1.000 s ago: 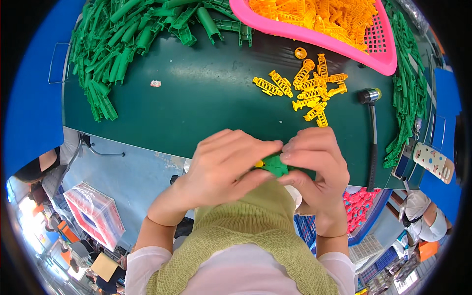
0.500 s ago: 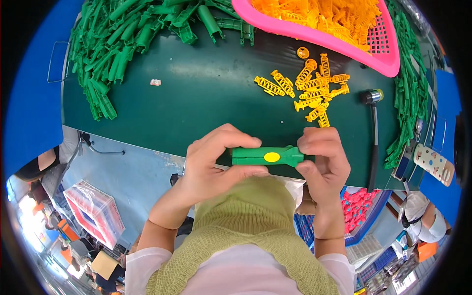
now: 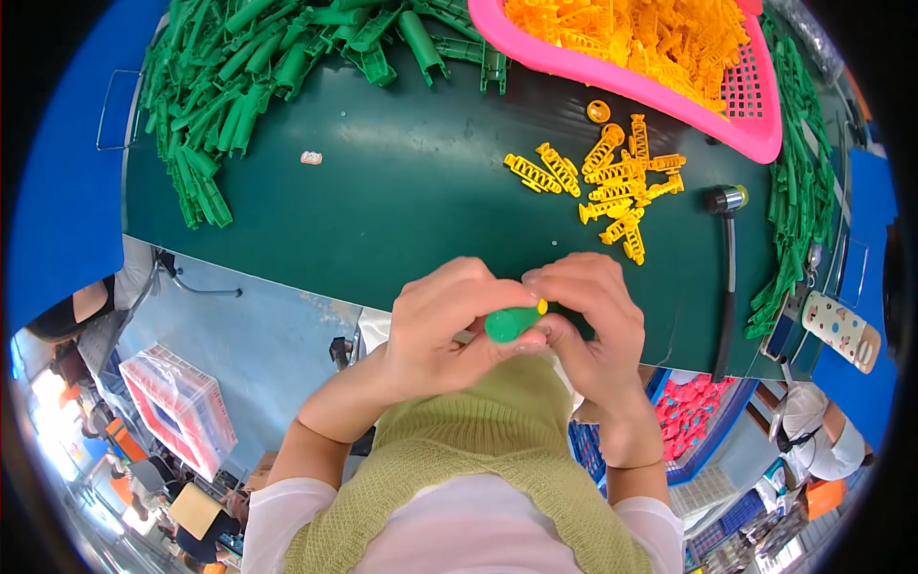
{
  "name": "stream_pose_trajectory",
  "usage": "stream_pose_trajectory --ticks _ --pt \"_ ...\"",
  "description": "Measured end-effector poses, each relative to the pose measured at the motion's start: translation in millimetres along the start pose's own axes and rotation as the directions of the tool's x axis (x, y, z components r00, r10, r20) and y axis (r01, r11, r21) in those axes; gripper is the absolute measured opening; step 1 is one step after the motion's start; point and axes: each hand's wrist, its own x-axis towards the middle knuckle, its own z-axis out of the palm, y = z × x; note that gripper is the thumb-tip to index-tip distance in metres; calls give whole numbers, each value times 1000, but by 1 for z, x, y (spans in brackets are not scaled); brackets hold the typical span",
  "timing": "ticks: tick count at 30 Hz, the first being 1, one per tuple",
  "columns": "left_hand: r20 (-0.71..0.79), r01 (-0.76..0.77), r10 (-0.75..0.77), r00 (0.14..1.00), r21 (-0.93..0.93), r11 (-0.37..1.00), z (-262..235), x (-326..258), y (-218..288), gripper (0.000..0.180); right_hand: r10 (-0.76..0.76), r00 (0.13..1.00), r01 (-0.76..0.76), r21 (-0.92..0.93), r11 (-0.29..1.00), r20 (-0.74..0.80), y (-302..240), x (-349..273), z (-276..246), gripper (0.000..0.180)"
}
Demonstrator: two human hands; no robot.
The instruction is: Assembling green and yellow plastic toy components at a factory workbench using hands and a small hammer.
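Note:
Close to the table's front edge, both hands grip one green plastic tube-like piece. Its round end faces me, and a bit of yellow shows at its right side. My left hand is closed, thumb and fingers pinching the piece from the left. From the right, my right hand is closed on its other end, which the fingers partly hide. Beyond the hands lies a loose group of yellow ribbed plastic parts, with a round orange-yellow cap just behind them.
A pink basket heaped with orange-yellow parts stands at the back. Green half-shells pile up at the back left and along the right edge. A black-handled mallet lies right of my hands, near a phone in a patterned case.
The green piece has turned from lying sideways to pointing its round end toward me. My right hand has moved left, closer to my left hand.

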Motion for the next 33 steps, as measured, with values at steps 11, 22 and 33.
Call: stream_pose_trajectory --ticks 11,22,33 --pt "29 -17 13 999 136 991 15 15 -18 33 -71 982 -84 -741 666 -175 46 77 -22 20" --pt "-39 -122 127 991 110 986 20 13 -31 31 -141 989 80 -631 771 -47 16 70 -22 30" --pt "-14 -120 123 992 137 983 17 14 -31 30 -176 974 201 -178 963 143 -2 28 -27 42"
